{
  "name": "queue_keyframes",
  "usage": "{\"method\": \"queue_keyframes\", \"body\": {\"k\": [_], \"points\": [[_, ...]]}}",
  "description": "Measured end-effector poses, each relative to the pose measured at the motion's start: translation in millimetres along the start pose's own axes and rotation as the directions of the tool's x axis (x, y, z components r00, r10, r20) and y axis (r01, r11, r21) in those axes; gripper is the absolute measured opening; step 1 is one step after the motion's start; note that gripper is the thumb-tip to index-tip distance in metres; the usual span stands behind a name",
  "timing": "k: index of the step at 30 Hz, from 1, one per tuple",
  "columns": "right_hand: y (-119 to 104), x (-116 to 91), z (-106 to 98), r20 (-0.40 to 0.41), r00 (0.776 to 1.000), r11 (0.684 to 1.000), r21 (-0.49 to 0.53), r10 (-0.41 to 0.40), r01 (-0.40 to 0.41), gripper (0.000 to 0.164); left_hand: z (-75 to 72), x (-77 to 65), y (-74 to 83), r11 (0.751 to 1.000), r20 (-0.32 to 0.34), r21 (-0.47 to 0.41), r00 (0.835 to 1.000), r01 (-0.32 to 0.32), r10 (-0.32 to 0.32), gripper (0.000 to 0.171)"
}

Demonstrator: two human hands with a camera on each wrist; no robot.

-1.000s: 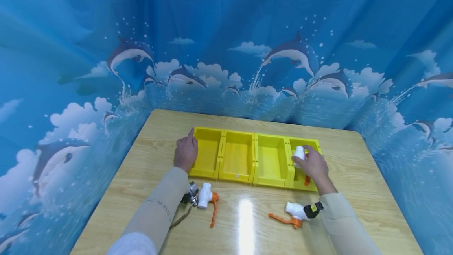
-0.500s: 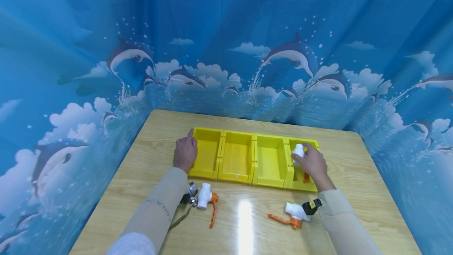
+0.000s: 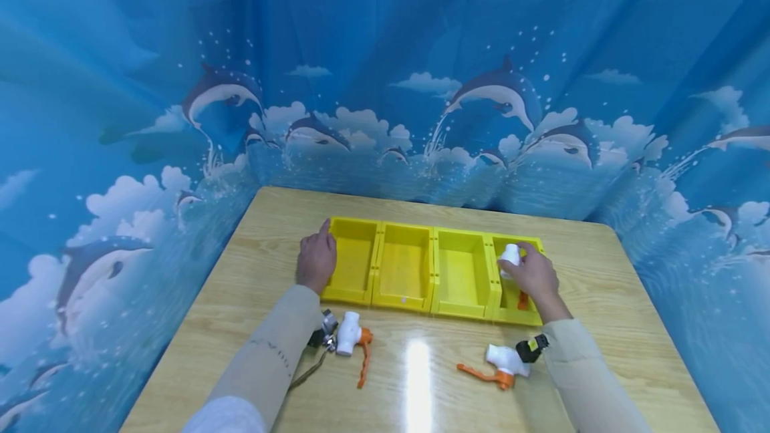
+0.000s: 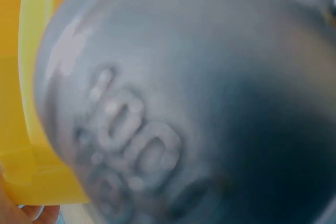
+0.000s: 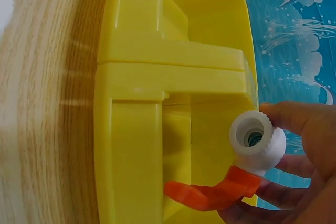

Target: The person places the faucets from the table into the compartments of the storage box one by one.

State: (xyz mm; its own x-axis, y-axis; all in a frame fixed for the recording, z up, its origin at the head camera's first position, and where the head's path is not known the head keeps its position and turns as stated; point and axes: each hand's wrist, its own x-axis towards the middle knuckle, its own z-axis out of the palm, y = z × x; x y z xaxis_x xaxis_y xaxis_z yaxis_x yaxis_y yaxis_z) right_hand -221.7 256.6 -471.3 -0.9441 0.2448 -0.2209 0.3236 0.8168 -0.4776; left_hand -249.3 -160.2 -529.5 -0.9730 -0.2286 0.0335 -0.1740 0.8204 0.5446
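In the head view several yellow storage bins [image 3: 404,301] stand joined in a row. My left hand [image 3: 315,259] holds the outer wall of the leftmost bin. Over the rightmost bin, my right hand [image 3: 535,276] grips a white plastic ball valve [image 5: 270,150] by its body. Its orange lever handle [image 5: 210,195] hangs toward the bin's front in the right wrist view. Whether it touches the bin floor I cannot tell. A grey metal body with raised digits [image 4: 131,129] fills most of the left wrist view, hiding much of the left hand.
Before the bins lies a white ball valve [image 3: 349,333] with an orange handle. Beside it a metal valve [image 3: 328,326] with a long lever is partly under the left forearm. Another white valve [image 3: 502,358] lies near the right sleeve. A dolphin-print curtain [image 3: 385,85] surrounds the table [image 3: 289,209].
My right hand has shifted slightly toward the back of the rightmost bin with the ball valve. The left hand keeps its place on the leftmost bin.
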Motion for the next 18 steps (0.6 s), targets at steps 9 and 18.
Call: {"method": "queue_keyframes", "body": {"k": [9, 18], "points": [[1.8, 5.3, 4.5, -0.003, 1.000, 1.000, 0.009, 0.020, -0.020, 0.072, -0.1, 0.1, 0.0, 1.000, -0.011, 0.002, 1.000, -0.008, 0.008, 0.047], [7.8, 5.7, 8.3, 0.007, 1.000, 0.999, 0.021, 0.030, -0.030, 0.071, -1.9, -1.1, 1.8, 0.999, -0.035, 0.028, 0.999, -0.023, 0.023, 0.046]]}}
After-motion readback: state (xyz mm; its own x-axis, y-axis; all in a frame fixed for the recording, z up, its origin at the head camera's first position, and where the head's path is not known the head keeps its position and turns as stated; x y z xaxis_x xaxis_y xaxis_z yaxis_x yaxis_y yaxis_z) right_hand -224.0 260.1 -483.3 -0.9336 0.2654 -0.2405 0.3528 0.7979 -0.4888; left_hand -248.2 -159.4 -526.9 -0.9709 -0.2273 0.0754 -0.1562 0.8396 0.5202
